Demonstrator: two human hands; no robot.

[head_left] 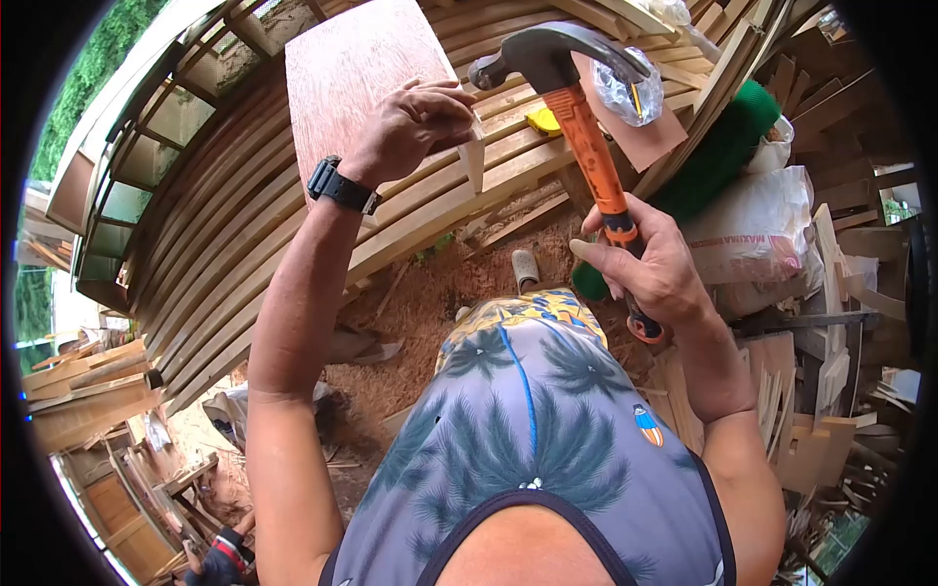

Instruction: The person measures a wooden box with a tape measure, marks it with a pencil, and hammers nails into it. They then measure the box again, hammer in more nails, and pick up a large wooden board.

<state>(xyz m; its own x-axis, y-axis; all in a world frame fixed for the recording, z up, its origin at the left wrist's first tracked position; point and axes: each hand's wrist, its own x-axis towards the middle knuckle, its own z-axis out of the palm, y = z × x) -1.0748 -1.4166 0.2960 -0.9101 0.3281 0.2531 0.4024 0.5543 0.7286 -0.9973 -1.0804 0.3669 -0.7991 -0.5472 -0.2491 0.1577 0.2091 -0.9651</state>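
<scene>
A claw hammer (pixel 584 146) with a black head and a worn orange and black handle is gripped in my right hand (pixel 657 262), low on the handle. Its head is raised to the upper middle, just right of my left hand (pixel 415 122). That hand is closed, with its fingers bent together at the right edge of a reddish plywood piece (pixel 357 63) that looks like a box or drawer. Whatever is between the fingertips is too small or hidden to make out. A dark watch (pixel 340 186) is on the left wrist.
Long stacked timber strips (pixel 234 220) lie under the plywood. A yellow tape measure (pixel 543 120) and a clear plastic bag (pixel 628 93) rest on them. At right are a green roll (pixel 718 161) and a white sack (pixel 752 230). Another person (pixel 223 557) is at lower left.
</scene>
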